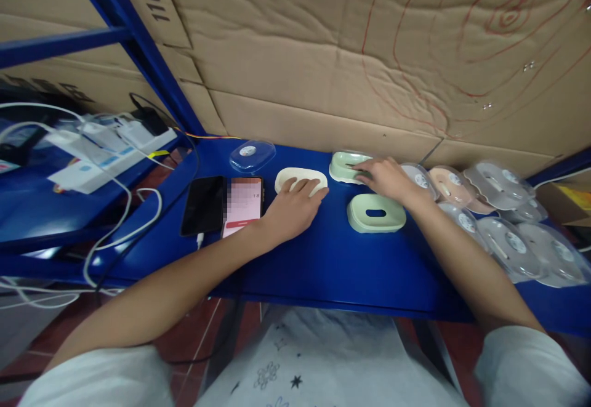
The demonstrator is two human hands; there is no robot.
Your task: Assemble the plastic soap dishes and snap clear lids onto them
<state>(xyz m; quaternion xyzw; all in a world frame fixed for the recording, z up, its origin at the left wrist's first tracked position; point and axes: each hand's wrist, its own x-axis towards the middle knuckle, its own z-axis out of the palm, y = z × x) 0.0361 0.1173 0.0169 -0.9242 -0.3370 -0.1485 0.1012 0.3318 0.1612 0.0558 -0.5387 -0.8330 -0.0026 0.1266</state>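
My left hand (293,210) has its fingers curled over a cream oval soap dish (282,179), which it partly hides. My right hand (385,179) grips the right side of a pale green soap dish (339,165) near the back of the blue table; a clear rim shows around this dish. Thumb and fingertips meet at its inner part, and the exact grip is partly hidden. Just in front of the right hand lies a pale green oval piece (356,217) with a slot in its top. A clear lid (253,156) with a round sticker rests behind the left hand.
Several clear-lidded soap dishes (508,244) in grey and peach crowd the right side. Two phones (203,205) lie on the left, one with a white cable plugged in. A power strip (111,157) with tangled cables is farther left. Cardboard (286,44) stands behind the blue table (305,271).
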